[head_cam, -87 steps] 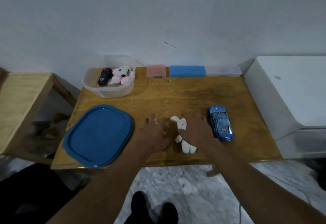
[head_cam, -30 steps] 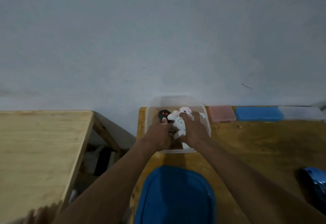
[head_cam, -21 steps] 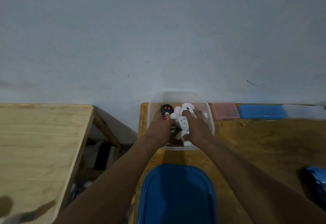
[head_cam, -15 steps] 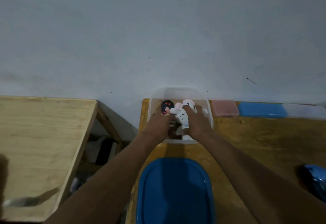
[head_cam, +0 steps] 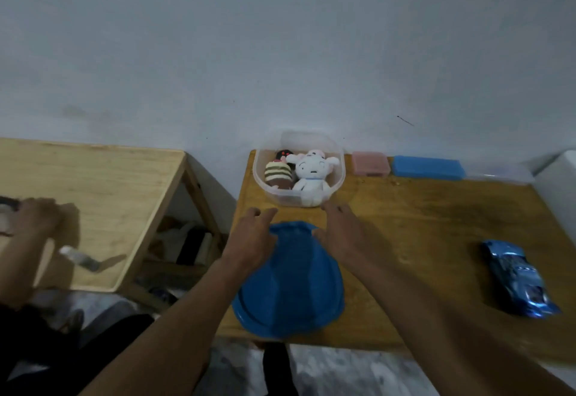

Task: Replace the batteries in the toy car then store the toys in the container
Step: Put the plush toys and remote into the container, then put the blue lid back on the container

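Note:
A clear plastic container (head_cam: 338, 158) stands at the table's back left, by the wall. Inside it sit a white plush dog (head_cam: 311, 182), a striped brown-and-cream plush (head_cam: 278, 174), a black remote with red buttons (head_cam: 283, 154) and a pink plush mostly hidden behind the dog. My left hand (head_cam: 251, 244) and my right hand (head_cam: 344, 233) hover empty, fingers spread, just in front of the container, over the far edge of the blue lid (head_cam: 291, 289). The shiny blue toy car (head_cam: 516, 277) lies on the table at the right, apart from both hands.
A pink box (head_cam: 371, 163), a blue box (head_cam: 427, 168) and a clear box (head_cam: 498, 174) line the wall. A white appliance (head_cam: 561, 183) stands at far right. On a lighter wooden table (head_cam: 103, 196) at left, another person's hand (head_cam: 34, 217) works near a small tool (head_cam: 81, 260).
Both hands carried the white plush dog and the striped plush from the table front into the container, let go and drew back toward the lid. Another person's hand has appeared at left.

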### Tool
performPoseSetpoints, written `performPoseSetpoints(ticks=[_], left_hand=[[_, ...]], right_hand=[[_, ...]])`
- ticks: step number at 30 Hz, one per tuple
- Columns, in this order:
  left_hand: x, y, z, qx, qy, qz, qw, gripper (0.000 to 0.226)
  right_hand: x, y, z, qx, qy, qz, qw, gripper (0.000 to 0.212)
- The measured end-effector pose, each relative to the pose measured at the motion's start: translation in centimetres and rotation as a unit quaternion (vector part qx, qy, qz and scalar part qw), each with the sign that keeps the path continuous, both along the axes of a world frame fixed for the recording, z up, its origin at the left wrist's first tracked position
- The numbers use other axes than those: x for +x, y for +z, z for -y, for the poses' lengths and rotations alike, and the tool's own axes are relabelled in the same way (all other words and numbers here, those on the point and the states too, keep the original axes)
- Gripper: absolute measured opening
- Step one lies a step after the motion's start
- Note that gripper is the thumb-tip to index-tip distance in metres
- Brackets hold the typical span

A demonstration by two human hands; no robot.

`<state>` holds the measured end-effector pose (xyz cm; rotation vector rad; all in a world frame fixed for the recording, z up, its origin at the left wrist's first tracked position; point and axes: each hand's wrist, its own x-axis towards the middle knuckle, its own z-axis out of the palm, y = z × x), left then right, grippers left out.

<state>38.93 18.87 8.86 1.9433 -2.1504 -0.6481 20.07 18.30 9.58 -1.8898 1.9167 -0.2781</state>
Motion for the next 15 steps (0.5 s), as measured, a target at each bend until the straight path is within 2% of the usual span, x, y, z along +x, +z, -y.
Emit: performPoseSetpoints(ticks=[6,11,15], left_hand=[[2.5,-3.3,-6.0,0.08,0.079,0.023,0.993,0.066],[2.6,-4.7,-6.9,0.122,0.087,0.032,0.988,0.072],[2.7,-5.7,-7.2,0.119,0.096,0.045,0.987,0.071]], right_hand=[[-0.5,-3.6,-5.9,0.079,-0.045,-0.008,0.996,0.045],[-0.4,-5.6,-7.1,0.096,-0.088,0.002,0.991,0.039],[-0.1,-6.7,-7.5,0.079,-0.121,0.017,0.989,0.034]])
